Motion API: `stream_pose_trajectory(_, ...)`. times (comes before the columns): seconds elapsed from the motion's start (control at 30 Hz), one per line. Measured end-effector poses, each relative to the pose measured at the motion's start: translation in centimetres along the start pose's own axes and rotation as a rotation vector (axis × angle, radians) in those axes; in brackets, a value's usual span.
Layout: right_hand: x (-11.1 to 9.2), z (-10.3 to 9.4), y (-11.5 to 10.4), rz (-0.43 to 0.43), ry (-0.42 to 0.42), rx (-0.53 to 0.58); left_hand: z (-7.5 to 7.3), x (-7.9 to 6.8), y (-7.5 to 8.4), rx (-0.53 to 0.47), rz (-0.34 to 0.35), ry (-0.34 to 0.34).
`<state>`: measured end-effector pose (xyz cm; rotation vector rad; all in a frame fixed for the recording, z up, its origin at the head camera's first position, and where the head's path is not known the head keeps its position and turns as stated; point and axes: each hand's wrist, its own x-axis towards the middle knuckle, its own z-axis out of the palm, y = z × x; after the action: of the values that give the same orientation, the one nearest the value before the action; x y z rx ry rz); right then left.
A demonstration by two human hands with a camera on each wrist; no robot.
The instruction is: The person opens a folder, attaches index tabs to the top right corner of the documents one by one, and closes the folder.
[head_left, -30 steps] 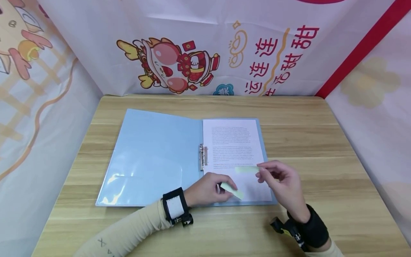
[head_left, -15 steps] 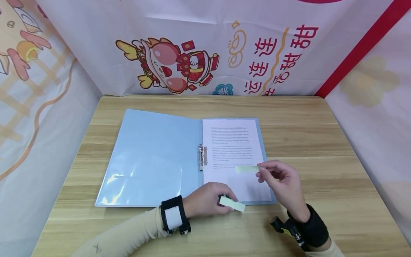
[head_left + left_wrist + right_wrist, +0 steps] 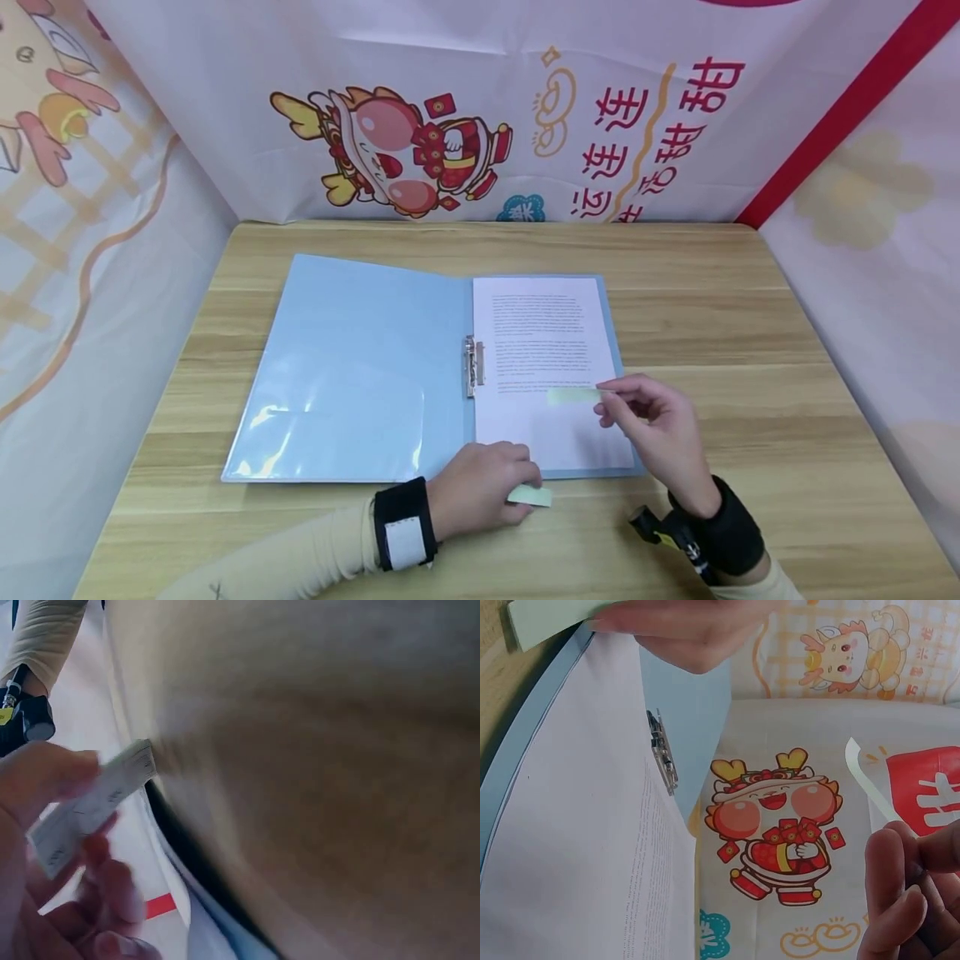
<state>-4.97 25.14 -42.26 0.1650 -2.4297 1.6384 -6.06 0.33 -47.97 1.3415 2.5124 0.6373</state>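
My left hand grips a small pad of pale green sticky notes at the folder's front edge. The pad's underside, with small print on it, faces the left wrist camera. Above the lower part of a printed sheet, my right hand pinches one narrow green sticky note by its right end. In the right wrist view this single note curves up free from thumb and finger. The sheet lies in the right half of an open blue folder.
A metal clip sits along the folder's spine. The folder lies on a wooden table. Printed cloth hangs behind the table and along both sides.
My left hand has moved down toward me with the pad, from over the sheet to the folder's front edge, turning it along the way. My right hand with the single note has barely shifted.
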Motion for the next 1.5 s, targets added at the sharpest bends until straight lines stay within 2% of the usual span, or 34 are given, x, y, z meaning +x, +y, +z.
stream_pose_trajectory(0.27,0.0,0.0,0.0,0.005,-0.003,-0.001,-0.2,0.1,0.8,0.091,-0.102,-0.137)
stream_pose_trajectory(0.43,0.0,0.0,0.0,0.002,-0.005,0.002,-0.1,0.2,1.2,0.130,-0.130,-0.172)
stream_pose_trajectory(0.63,-0.1,0.0,-0.2,0.009,-0.003,-0.006,-0.1,0.3,1.2,0.159,-0.124,-0.194)
stream_pose_trajectory(1.03,-0.2,0.0,0.1,-0.007,-0.021,0.023,-0.3,0.1,1.6,0.265,-0.048,-0.214)
stream_pose_trajectory(1.3,-0.2,0.0,0.2,-0.015,-0.024,0.020,-0.5,0.0,1.6,0.316,-0.021,-0.186)
stream_pose_trajectory(1.5,-0.1,0.0,0.1,-0.008,-0.021,0.013,-0.6,-0.1,1.7,0.318,-0.010,-0.189)
